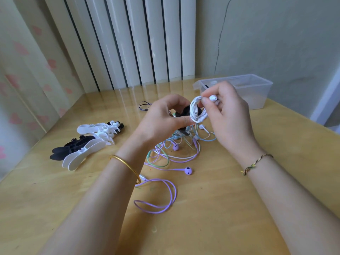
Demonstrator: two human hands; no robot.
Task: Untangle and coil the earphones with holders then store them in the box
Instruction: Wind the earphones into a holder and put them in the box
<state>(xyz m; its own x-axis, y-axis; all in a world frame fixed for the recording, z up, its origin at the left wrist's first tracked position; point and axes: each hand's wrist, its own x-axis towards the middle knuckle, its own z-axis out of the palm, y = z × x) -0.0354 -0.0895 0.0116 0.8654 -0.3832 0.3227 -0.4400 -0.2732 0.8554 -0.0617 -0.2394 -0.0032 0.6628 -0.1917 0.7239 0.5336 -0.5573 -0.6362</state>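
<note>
Head view looks down on two hands held close together above a wooden table (239, 208). The left hand (165, 116) has its fingers curled round a black holder (184, 112), with the thumb pressed beneath it. A white earphone cord (196, 111) is wound in a tight coil round the holder, just beside the left thumb tip. The right hand (226, 111) pinches that cord between thumb and forefinger at the top of the coil, and a white earbud (213, 97) pokes out just behind the fingertips; its other fingers are loosely bent. Below both sets of fingers a tangle (176, 146) of purple, green, blue and white earphones lies on the table, with one purple earbud (188, 170) nearer the person than the fingers. Spare black and white holders (92, 142) lie in a pile well left of the left fingers. A clear plastic box (257, 92) stands just beyond the right fingers.
</note>
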